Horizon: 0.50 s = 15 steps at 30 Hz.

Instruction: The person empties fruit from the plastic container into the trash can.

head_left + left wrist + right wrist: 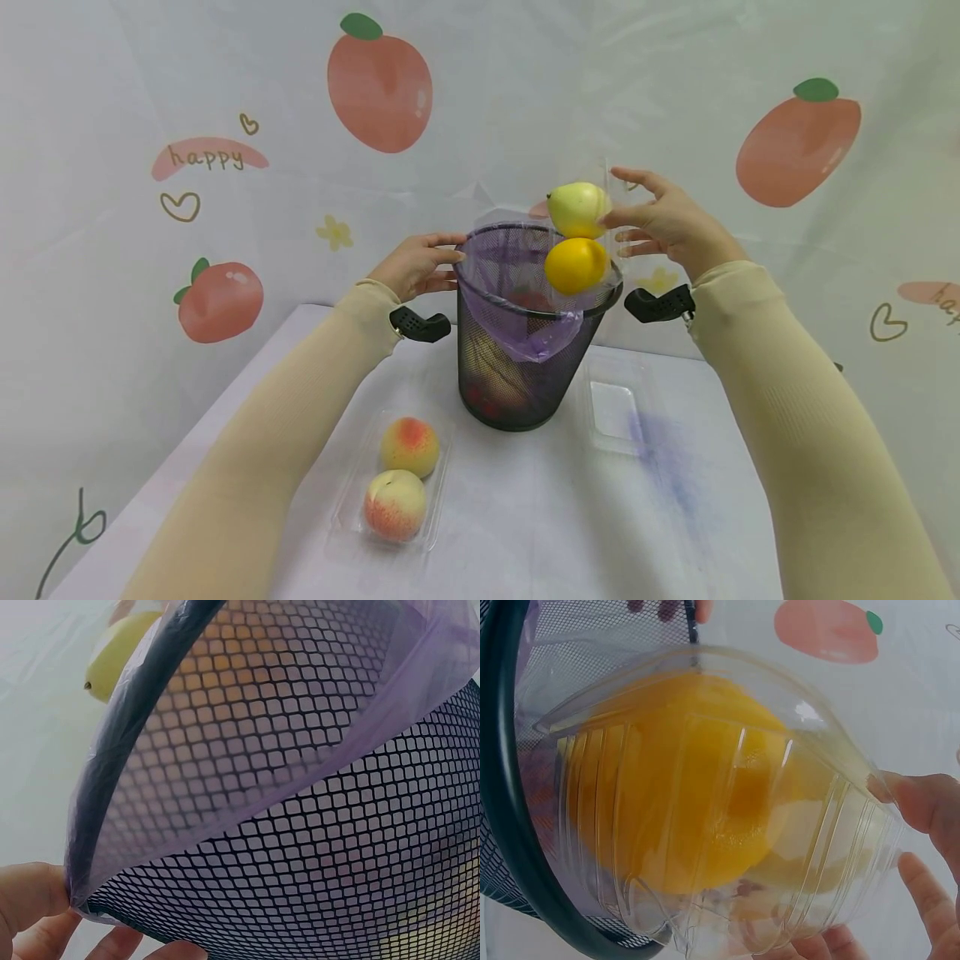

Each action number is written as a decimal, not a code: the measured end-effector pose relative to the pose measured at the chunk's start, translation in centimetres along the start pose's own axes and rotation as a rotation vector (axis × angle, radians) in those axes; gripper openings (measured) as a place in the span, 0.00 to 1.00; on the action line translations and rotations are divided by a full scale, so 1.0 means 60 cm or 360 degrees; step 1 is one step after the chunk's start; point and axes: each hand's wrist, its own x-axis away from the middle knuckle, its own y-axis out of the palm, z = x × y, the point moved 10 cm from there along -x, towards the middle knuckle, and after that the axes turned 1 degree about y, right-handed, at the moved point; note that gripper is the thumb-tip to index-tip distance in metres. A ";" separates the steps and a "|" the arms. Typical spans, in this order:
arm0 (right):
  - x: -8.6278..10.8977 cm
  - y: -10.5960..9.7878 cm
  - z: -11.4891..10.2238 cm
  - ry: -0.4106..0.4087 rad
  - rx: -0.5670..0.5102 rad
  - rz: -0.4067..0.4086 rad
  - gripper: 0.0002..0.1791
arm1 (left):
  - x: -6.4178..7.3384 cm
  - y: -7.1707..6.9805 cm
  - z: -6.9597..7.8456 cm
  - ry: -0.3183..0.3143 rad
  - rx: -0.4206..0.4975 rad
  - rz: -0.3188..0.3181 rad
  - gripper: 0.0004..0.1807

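My left hand (420, 265) grips the rim of a black mesh wastebasket (491, 354), thumb and fingers either side of the edge in the left wrist view. A purple plastic liner (528, 333) folds over that rim. Above the opening, my right hand (670, 218) holds a clear plastic tray (847, 761) by its edge, tipped steeply toward the basket. A pale green-yellow pear (576, 210) is at the tray's upper part, with an orange-yellow fruit (576, 267) directly below it, overlapping the basket mouth. More fruit shows dimly through the mesh.
Nearer on the white table, left of the basket, a clear tray (432, 537) holds two peaches (410, 447). Another clear tray (615, 408) lies right of the basket, beside a purple smudge on the cloth. A white printed backdrop (480, 100) hangs behind.
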 end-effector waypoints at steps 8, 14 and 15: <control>0.001 0.005 -0.002 -0.0005 0.0037 -0.0012 0.47 | 0.001 0.000 0.001 0.0006 -0.0014 -0.0001 0.25; 0.001 0.006 -0.007 -0.0022 0.0104 -0.0010 0.47 | 0.002 0.001 0.001 0.0009 -0.0005 -0.0003 0.25; 0.001 0.006 -0.007 -0.0023 0.0109 -0.0009 0.47 | 0.001 0.001 0.001 0.0011 -0.0005 -0.0004 0.25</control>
